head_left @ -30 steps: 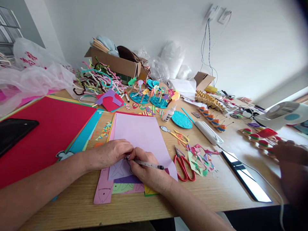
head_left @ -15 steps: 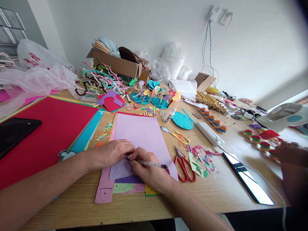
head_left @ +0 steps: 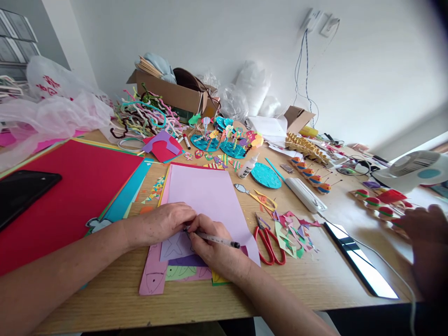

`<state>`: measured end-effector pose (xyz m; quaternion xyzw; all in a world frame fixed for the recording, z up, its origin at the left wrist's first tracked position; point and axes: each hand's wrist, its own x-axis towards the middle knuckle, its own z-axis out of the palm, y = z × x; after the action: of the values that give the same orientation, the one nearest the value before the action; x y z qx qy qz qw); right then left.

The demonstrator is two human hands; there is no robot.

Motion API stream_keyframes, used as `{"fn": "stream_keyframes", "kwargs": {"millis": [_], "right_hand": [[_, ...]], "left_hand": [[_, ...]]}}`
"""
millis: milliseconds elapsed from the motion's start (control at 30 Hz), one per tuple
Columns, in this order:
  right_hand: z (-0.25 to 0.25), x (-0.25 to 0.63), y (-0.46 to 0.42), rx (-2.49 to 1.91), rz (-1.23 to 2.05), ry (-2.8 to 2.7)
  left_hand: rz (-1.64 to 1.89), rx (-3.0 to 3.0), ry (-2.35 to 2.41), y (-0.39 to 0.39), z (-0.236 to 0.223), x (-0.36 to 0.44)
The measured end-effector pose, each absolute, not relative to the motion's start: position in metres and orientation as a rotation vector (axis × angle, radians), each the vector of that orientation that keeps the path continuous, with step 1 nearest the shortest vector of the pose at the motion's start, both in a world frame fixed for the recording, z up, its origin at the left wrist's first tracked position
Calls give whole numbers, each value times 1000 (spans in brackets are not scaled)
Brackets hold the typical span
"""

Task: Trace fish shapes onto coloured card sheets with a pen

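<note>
My right hand [head_left: 213, 245] is closed round a gel pen [head_left: 220, 240] with a pale barrel and dark end. Its tip is hidden by my fingers, low on a sheet of lilac paper [head_left: 201, 186]. My left hand [head_left: 173, 219] lies on the same sheet, palm down, its fingertips close to the pen hand and partly hidden. A fish outline [head_left: 173, 247] is drawn in dark line below my left hand. Under the sheet, pink paper [head_left: 153, 281] and green paper [head_left: 180, 272] with drawn fish stick out.
Red-handled scissors [head_left: 269, 245] and paper scraps [head_left: 294, 233] lie to the right, by a glue bottle [head_left: 248, 167] and turquoise disc [head_left: 266, 175]. Red paper [head_left: 77, 186] bears a black phone [head_left: 26, 193]. Another person's hand [head_left: 425, 233] is at the far right.
The pen's rear end has tipped slightly down and left as my right hand shifts a little. My left hand stays in place on the paper.
</note>
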<state>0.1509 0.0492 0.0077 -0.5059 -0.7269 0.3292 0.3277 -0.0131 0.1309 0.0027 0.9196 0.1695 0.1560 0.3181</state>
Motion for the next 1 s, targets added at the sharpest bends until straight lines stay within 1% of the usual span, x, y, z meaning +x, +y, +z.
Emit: {"fn": "stream_keyframes", "kwargs": {"millis": [867, 1000], "right_hand": [[7, 153, 49, -1290, 843, -1894], [6, 155, 48, -1282, 942, -1788]], "left_hand": [[364, 2462, 493, 130, 3, -14], [363, 2470, 502, 130, 5, -14]]}}
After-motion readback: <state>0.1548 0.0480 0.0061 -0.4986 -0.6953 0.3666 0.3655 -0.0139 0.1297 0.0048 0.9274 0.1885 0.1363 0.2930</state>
